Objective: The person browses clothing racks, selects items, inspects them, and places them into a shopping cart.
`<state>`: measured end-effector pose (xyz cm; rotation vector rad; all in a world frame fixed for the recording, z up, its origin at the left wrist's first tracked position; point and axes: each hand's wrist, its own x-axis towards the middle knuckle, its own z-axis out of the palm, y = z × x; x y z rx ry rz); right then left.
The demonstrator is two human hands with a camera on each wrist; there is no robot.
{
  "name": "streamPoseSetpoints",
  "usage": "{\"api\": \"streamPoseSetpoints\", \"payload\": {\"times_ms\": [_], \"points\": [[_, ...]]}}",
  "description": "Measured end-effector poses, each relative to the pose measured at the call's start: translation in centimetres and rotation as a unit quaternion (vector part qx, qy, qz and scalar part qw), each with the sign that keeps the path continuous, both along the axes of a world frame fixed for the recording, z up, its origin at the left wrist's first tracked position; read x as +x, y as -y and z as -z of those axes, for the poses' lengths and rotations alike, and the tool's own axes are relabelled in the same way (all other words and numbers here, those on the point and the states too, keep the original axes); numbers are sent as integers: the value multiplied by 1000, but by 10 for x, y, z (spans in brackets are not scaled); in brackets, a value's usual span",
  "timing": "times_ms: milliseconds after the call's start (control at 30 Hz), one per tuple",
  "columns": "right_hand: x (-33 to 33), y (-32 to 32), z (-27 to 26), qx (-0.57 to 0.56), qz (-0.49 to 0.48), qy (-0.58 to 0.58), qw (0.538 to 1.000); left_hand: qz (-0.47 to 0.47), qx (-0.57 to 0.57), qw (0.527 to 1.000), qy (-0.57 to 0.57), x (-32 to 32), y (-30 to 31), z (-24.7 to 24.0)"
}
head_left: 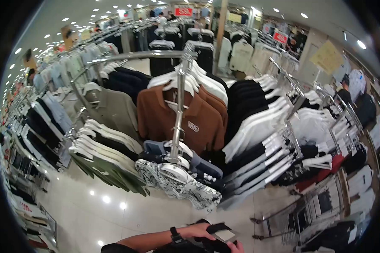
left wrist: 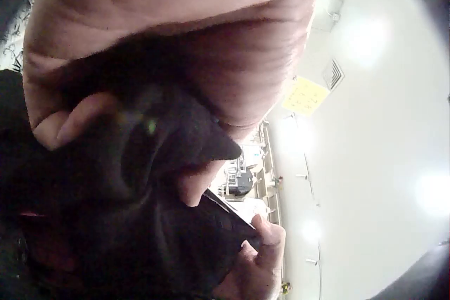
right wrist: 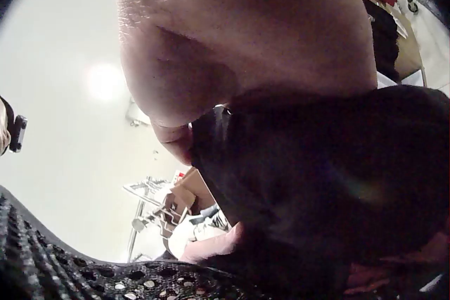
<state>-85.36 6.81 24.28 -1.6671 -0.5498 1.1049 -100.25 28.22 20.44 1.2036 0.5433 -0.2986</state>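
Observation:
A black cloth item [head_left: 217, 244] with a pale card or label [head_left: 224, 235] on it is at the bottom of the head view. The left hand [head_left: 198, 231], with a dark band on its wrist, grips its upper left part. The right hand [head_left: 236, 247] pinches its right side, mostly cut off by the frame edge. In the left wrist view the left hand [left wrist: 176, 40] has its fingers curled round the dark fabric [left wrist: 148, 194]. The right wrist view has the right hand [right wrist: 246, 40] over dark fabric [right wrist: 316, 166], its fingertips partly hidden.
A metal clothes rack [head_left: 180, 97] stands ahead, with brown [head_left: 190, 118], olive, black and white shirts on hangers. Patterned garments [head_left: 177, 183] hang at its near end. A wheeled cart [head_left: 308, 211] is at the right, on a shiny tiled floor [head_left: 135, 215]. More racks line both sides.

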Motion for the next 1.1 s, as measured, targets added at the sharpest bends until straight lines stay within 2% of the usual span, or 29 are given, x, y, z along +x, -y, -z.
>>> {"api": "streamPoseSetpoints", "payload": {"times_ms": [33, 67, 100, 133, 200, 233, 267, 300, 333, 367, 400, 467, 600, 700, 733, 767, 800, 867, 1000, 1067, 1100], "points": [[11, -3, 47, 3, -19, -36, 999, -36, -4, 998, 42, -6, 1, 12], [19, 8, 86, 4, -36, -74, 997, -25, -11, 999, 29, -8, 1, 44], [13, 4, 65, -1, -29, -53, 998, -26, 11, 999, 33, -8, 2, 67], [9, -16, 32, -11, -19, -33, 999, -25, 16, 999, 18, -8, -1, 59], [7, -24, 21, -13, 12, -20, 1000, -17, 75, 997, -5, -6, -11, 9], [4, -30, 5, -25, 35, 5, 999, -25, 49, 998, 38, -5, -7, 25], [12, -16, 38, -49, 51, 79, 994, -23, 73, 996, 36, -4, -7, 33], [9, -21, 28, -52, 68, 142, 986, -8, 42, 999, -9, -2, -15, 7], [8, -24, 25, -39, 95, 116, 988, -54, 19, 998, 36, -2, -13, -2], [9, -26, 20, -28, 103, 100, 989, -10, -31, 999, 5, -1, -20, 4], [11, -22, 23, -37, 109, 77, 990, -34, -53, 997, 55, -1, -15, 24], [11, -20, 14, -28, 142, 54, 988, -15, -130, 991, 25, 2, -23, 18], [17, -4, 19, -30, 183, 52, 981, 12, -144, 989, 16, 21, -26, 0], [24, 7, 20, -59, 193, 44, 978, 73, -112, 991, 28, 42, -19, 3], [30, 12, 19, -67, 166, 39, 983, 105, -88, 990, 27, 49, -16, 4], [35, 16, 18, -75, 139, 33, 987, 100, -98, 989, 39, 58, -10, 2], [38, 18, 19, -70, 151, 29, 986, 113, -94, 989, 35, 66, -4, 0], [47, 21, 20, 16, 167, 19, 986, 73, -55, 995, 31, 84, 5, -5], [88, 43, 21, -9, 166, 93, 982, 82, -47, 995, -25, 121, 14, 0], [110, 54, 26, -22, 226, 55, 972, 71, -22, 997, -38, 139, 21, 5], [120, 57, 27, 26, 260, 39, 965, 56, 16, 998, -35, 149, 28, 5]]}}
